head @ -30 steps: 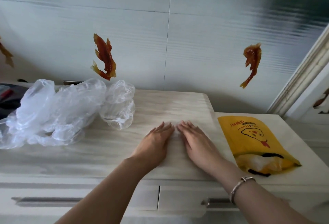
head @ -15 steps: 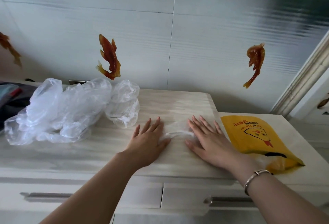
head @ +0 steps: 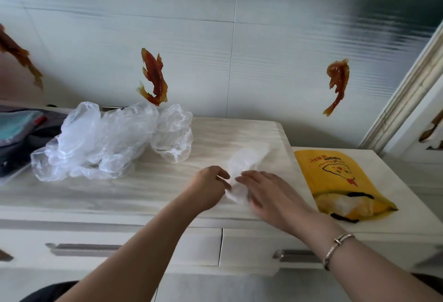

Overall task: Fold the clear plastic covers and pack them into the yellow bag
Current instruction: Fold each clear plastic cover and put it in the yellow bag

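One clear plastic cover (head: 247, 160) lies crumpled on the pale wooden cabinet top (head: 167, 189), in the middle. My left hand (head: 211, 187) pinches its near left edge with curled fingers. My right hand (head: 268, 192) rests on the near part of the same cover, fingers stretched toward the left hand. A heap of several more clear covers (head: 107, 141) sits at the back left. The yellow bag (head: 335, 181) lies flat on the lower surface to the right, its mouth facing me with clear plastic showing inside.
The cabinet has two drawers with metal handles (head: 81, 249) under the front edge. Dark and teal items (head: 16, 133) lie at the far left. Fish decorations (head: 153, 78) hang on the tiled wall behind. A door frame (head: 412, 85) rises at the right.
Both hands lay flat on the cover a second ago, then spread apart. Now they have come back toward me, and the left hand has curled onto the cover's edge, which is bunched up.
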Available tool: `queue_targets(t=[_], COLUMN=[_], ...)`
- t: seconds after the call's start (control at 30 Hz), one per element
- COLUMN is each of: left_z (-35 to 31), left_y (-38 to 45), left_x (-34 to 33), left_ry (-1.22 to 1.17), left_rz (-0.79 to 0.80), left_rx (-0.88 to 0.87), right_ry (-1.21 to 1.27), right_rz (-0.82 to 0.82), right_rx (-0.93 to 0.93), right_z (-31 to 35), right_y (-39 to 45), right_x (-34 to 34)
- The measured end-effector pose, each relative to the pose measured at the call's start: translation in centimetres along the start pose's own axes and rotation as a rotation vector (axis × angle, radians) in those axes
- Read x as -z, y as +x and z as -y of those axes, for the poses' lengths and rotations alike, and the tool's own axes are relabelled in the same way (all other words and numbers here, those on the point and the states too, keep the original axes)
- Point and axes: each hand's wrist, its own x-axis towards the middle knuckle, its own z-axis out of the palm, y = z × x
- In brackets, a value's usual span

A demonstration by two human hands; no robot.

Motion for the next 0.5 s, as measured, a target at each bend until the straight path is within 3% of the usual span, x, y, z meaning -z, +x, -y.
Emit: queue_targets(t=[0.07, 0.17, 0.3, 0.4, 0.5], left_z=[-0.4, -0.6, -0.2, 0.4, 0.4], left_y=[-0.3, -0.6, -0.2, 0.6, 1.1], left_x=[-0.1, -0.2, -0.4, -1.0, -1.5], left_ry=[-0.074, -0.086, 0.162, 0.315, 0.427], left_rz=[0.080, 0.037, -0.039, 0.031, 0.041], left_rx=[0.071, 0.039, -0.186, -0.240, -0.264], right_ry=[0.026, 0.069, 0.262, 0.511, 0.611], right_rz=[0.017, 0.037, 0.032, 0.001, -0.024], right_rx=[0.008, 0.011, -0.097, -0.239, -0.271], right_z=[0.0, -0.2, -0.7, -1.1, -1.6], right_y=[-0.4, -0.7, -0.8, -0.7, -0.5], right_x=[0.2, 0.2, -0.2, -0.1, 0.0])
